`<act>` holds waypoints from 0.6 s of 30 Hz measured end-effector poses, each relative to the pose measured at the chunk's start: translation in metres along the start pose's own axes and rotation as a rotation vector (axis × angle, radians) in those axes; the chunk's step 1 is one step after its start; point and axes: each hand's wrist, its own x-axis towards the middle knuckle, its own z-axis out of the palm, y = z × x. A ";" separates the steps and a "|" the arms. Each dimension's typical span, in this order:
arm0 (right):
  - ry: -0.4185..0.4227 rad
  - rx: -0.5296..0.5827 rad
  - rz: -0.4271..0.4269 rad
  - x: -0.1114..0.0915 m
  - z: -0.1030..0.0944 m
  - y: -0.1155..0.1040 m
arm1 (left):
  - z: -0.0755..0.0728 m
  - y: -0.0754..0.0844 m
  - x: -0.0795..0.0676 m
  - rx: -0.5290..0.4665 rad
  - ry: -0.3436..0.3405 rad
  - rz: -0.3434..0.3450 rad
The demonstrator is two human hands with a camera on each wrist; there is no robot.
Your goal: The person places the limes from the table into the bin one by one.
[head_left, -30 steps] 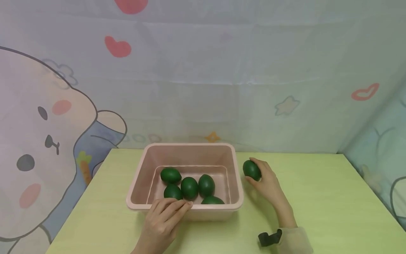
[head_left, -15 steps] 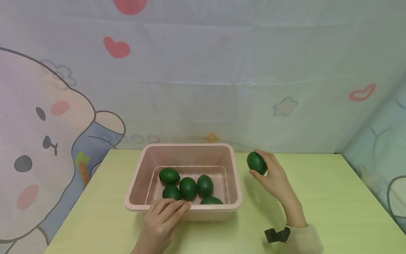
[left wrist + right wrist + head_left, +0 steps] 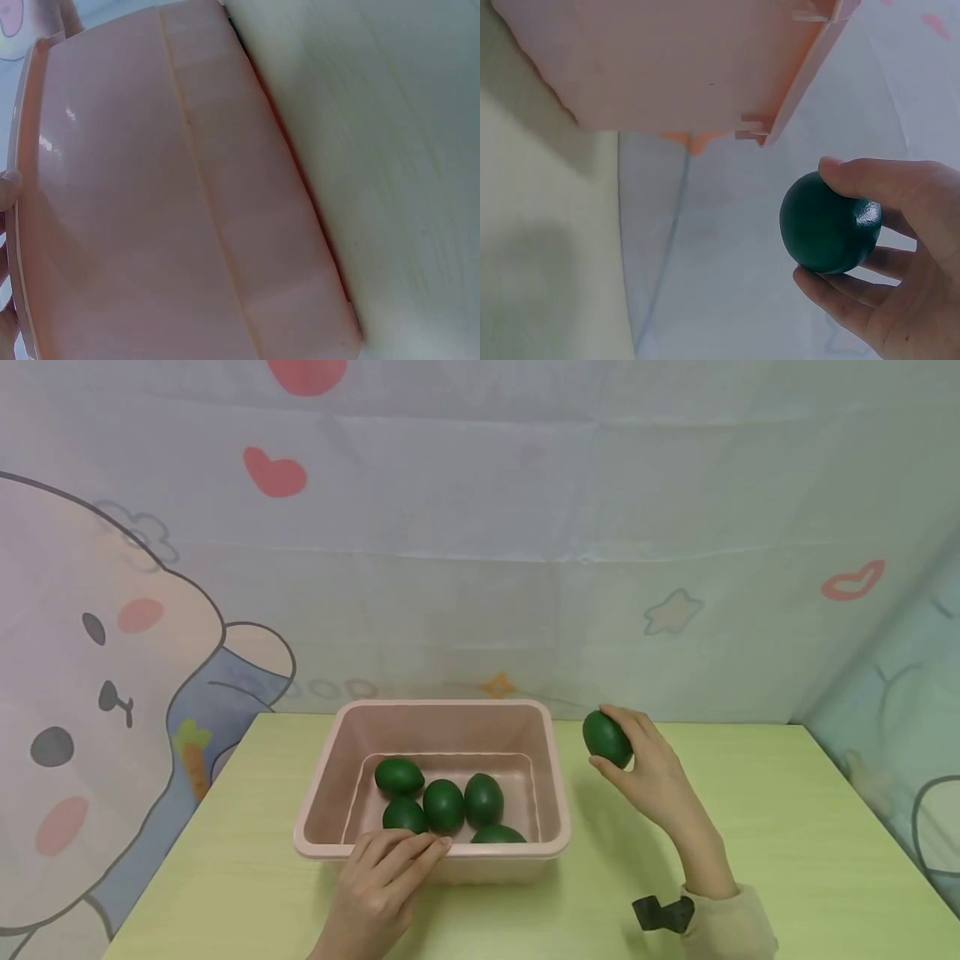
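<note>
My right hand [image 3: 651, 774] pinches a dark green, glossy, egg-shaped avocado [image 3: 604, 739] between thumb and fingers, held in the air to the right of the pink plastic bin [image 3: 442, 724]. The right wrist view shows this avocado [image 3: 825, 225] with the thumb on top and fingertips beneath. Inside the bin lie several similar avocados [image 3: 442, 806], one partly hidden behind the front wall. My left hand [image 3: 378, 885] grips the bin's front rim, fingers bent over it. In the left wrist view, the fingertips [image 3: 7, 191] show at the rim beside the bin's outer wall [image 3: 112, 180].
The bin stands on a pale yellow-green table [image 3: 750, 827]. Behind the table hangs a printed cloth [image 3: 465, 527] with hearts and a cartoon animal. A black strap piece [image 3: 663, 913] sits at the right wrist by the sleeve [image 3: 731, 922].
My right hand has lifted the avocado up and slightly to the right, away from the bin. The left hand stays at the front rim, and the avocados in the bin have not moved.
</note>
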 end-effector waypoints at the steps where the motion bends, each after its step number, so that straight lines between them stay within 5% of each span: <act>1: 0.003 -0.004 -0.008 0.000 -0.001 -0.001 | 0.000 0.000 0.000 0.001 0.000 0.001; 18: -0.027 -0.070 -0.089 0.008 -0.015 -0.021 | -0.001 0.002 0.003 0.004 -0.002 -0.006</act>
